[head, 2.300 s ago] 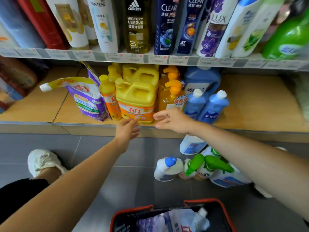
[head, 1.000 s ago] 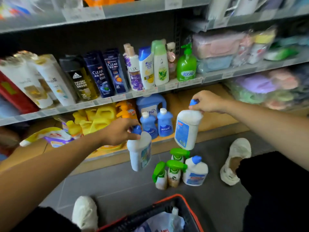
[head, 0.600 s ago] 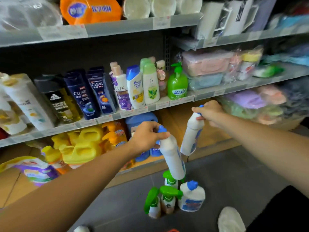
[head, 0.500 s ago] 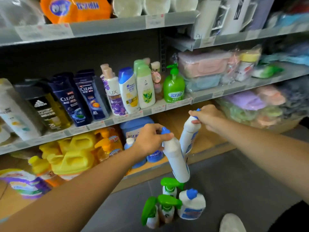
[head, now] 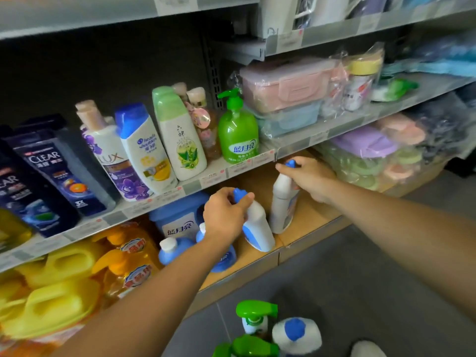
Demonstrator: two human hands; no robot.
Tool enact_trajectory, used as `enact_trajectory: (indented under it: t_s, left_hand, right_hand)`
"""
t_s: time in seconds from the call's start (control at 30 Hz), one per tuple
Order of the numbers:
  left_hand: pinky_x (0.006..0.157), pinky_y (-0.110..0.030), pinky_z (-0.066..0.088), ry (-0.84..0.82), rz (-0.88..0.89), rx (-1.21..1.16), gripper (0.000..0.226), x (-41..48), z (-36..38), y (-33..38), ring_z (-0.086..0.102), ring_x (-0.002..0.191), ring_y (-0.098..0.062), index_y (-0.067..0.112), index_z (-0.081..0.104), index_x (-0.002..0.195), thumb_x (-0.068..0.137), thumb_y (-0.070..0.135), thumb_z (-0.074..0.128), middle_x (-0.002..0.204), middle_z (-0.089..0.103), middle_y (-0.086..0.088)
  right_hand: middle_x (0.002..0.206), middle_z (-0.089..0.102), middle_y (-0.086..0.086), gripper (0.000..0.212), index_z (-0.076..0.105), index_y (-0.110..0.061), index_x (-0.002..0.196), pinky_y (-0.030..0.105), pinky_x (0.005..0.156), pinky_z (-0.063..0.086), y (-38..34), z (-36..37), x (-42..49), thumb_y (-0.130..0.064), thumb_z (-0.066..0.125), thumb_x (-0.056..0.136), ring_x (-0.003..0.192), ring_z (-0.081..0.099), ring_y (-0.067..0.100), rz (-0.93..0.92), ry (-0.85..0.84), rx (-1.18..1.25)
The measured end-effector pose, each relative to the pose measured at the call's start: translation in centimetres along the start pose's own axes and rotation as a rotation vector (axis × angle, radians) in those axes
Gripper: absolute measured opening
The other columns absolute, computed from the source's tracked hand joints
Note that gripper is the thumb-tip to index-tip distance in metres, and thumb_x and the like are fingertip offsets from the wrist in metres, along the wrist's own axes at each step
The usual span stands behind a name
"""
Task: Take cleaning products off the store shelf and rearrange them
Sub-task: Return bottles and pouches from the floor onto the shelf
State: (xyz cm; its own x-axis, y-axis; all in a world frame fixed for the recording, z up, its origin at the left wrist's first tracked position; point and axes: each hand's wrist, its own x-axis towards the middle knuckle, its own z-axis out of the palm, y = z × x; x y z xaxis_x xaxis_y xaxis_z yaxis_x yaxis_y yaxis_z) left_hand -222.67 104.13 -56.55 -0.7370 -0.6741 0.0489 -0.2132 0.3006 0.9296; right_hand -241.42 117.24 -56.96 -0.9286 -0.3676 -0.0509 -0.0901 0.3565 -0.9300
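Head view: my left hand (head: 226, 217) is curled round the neck of a white bottle with a blue cap (head: 257, 228). The bottle leans to the left, and its base sits on the bottom shelf (head: 309, 222) close to the front lip. My right hand (head: 309, 179) pinches the top of a second white bottle (head: 283, 204), which stands nearly upright just behind and to the right of the first. I cannot tell whether its base has fully landed.

I judge the leaning bottle to be the main risk. If I let go before it is upright, it could slide off the lip and drop onto the green spray bottles (head: 255, 318) and the spare white bottle (head: 296, 333) on the floor (head: 334, 279). My left wrist is also touching or nearly touching the small blue bottles (head: 172, 251), so a careless pull back could knock them over. The right knuckles are just under the price rail (head: 219, 173) and could catch it.

The shelf is bare wooden board with a seam, and the floor is grey tile. This is a shop aisle, with shampoo and a green pump bottle (head: 238, 132) above, yellow jugs (head: 56, 292) at left and wrapped plastic boxes (head: 286, 81) at right.
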Motion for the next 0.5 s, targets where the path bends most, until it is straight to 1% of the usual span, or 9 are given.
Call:
enact_trajectory:
  t_s: [0.03,0.07,0.13,0.17,0.23,0.3,0.37,0.43,0.5]
  left_hand:
    - [0.081,-0.052,0.06,0.012,-0.016,-0.021,0.032,0.0,0.6,-0.4,0.07,0.084,-0.033,0.009,0.068,0.102,0.087,0.036,0.078,0.086,0.068,-0.011]
    - [0.081,-0.051,0.06,0.02,-0.03,-0.04,0.034,0.1,1.1,-0.6,0.069,0.086,-0.031,0.008,0.067,0.104,0.087,0.036,0.078,0.09,0.067,-0.011]
    - [0.08,-0.05,0.061,0.037,-0.044,-0.067,0.038,0.3,2.0,-1.0,0.067,0.083,-0.024,0.009,0.065,0.106,0.086,0.039,0.078,0.092,0.065,-0.007]
    - [0.08,-0.05,0.061,0.042,-0.049,-0.07,0.039,0.5,2.5,-1.0,0.066,0.083,-0.022,0.011,0.064,0.106,0.086,0.042,0.077,0.093,0.064,-0.004]
    - [0.086,-0.05,0.057,0.052,-0.047,0.02,0.044,1.1,3.3,-1.1,0.065,0.094,-0.023,0.016,0.061,0.108,0.086,0.053,0.072,0.1,0.065,-0.002]
    - [0.09,-0.049,0.052,0.07,-0.021,0.147,0.047,1.5,4.2,-1.2,0.061,0.104,-0.024,0.021,0.057,0.108,0.087,0.063,0.064,0.106,0.064,0.0]
    - [0.089,-0.044,0.051,0.08,0.001,0.167,0.045,1.7,5.0,-1.3,0.06,0.104,-0.025,0.023,0.053,0.104,0.089,0.065,0.059,0.103,0.063,0.001]
    - [0.084,-0.04,0.049,0.055,-0.011,0.124,0.044,1.9,5.6,-1.7,0.061,0.099,-0.024,0.024,0.05,0.102,0.09,0.067,0.055,0.093,0.062,0.005]
    - [0.082,-0.042,0.049,0.0,0.003,0.091,0.047,2.3,6.0,-2.1,0.062,0.094,-0.024,0.027,0.051,0.098,0.086,0.072,0.05,0.088,0.061,0.007]
  right_hand:
    - [0.084,0.062,0.0,0.028,0.059,-0.022,0.078,0.019,0.052,0.046,0.2,-0.2,0.1,-0.045,0.074,0.087,0.077,0.057,0.016,-0.002,-0.038,-0.016]
    - [0.089,0.062,-0.001,0.03,0.056,-0.025,0.079,0.021,0.06,0.047,0.4,-0.5,0.2,-0.047,0.073,0.088,0.082,0.057,0.016,0.007,-0.082,-0.019]
    - [0.107,0.063,-0.003,0.028,0.058,-0.027,0.093,0.031,0.08,0.05,0.9,-0.9,0.4,-0.052,0.071,0.088,0.101,0.058,0.017,0.048,-0.167,0.005]
    - [0.116,0.064,-0.004,0.032,0.061,-0.028,0.104,0.038,0.089,0.051,1.2,-1.0,0.4,-0.053,0.071,0.087,0.109,0.058,0.018,0.072,-0.199,0.016]
    - [0.126,0.061,-0.006,0.04,0.06,-0.034,0.118,0.05,0.098,0.049,1.7,-1.2,0.4,-0.053,0.072,0.085,0.117,0.054,0.019,0.097,-0.232,0.01]
    - [0.129,0.059,-0.008,0.046,0.058,-0.036,0.125,0.054,0.099,0.047,2.1,-1.4,0.3,-0.05,0.075,0.084,0.119,0.052,0.019,0.1,-0.252,0.007]
    - [0.128,0.061,-0.01,0.046,0.059,-0.039,0.125,0.052,0.096,0.046,2.7,-1.5,0.0,-0.044,0.076,0.084,0.119,0.054,0.018,0.105,-0.277,0.015]
    - [0.124,0.064,-0.012,0.042,0.059,-0.041,0.124,0.044,0.088,0.047,3.4,-1.3,-0.3,-0.041,0.076,0.085,0.114,0.056,0.016,0.083,-0.289,0.012]
    - [0.115,0.067,-0.015,0.04,0.059,-0.04,0.122,0.033,0.076,0.047,4.0,-1.0,-0.7,-0.041,0.076,0.086,0.109,0.06,0.013,0.006,-0.263,0.0]
